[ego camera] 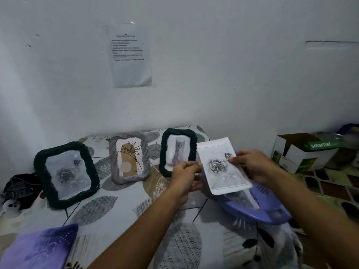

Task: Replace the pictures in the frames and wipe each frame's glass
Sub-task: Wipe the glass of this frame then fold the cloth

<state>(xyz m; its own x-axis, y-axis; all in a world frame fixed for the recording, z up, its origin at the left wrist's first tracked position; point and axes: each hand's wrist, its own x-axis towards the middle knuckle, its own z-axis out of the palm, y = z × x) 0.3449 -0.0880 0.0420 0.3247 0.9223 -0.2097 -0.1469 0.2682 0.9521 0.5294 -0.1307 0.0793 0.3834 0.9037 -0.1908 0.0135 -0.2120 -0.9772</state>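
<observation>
So both hands are up over the right side of the counter [120, 200], which has a leaf-patterned cloth on it. The right hand [252, 165] pinches a white paper print of a grey rose [221, 167] along its right edge, thumb on the front, holding it tilted in the air above a shallow lilac plastic basin [270, 212]. The left hand [184, 176] has its fingers curled at the print's left edge, though I can't tell for sure whether it's actually gripping the paper or something thin next to it (it's blurry right there).

Three yarn-wrapped picture frames stand in a row toward the white wall. On the left is a dark green yarn frame with a rose picture [66, 174], leaning back. In the middle is a pale grey yarn frame with a line-drawn flower on tan [129, 157]. Just left of the hands is a smaller dark green yarn frame with a grey kitten picture [177, 148], its lower right corner hidden behind the left hand.

A purple cloth [40, 247] lies at the near left corner. An open white-and-green cardboard box [303, 152] sits off to the right.
</observation>
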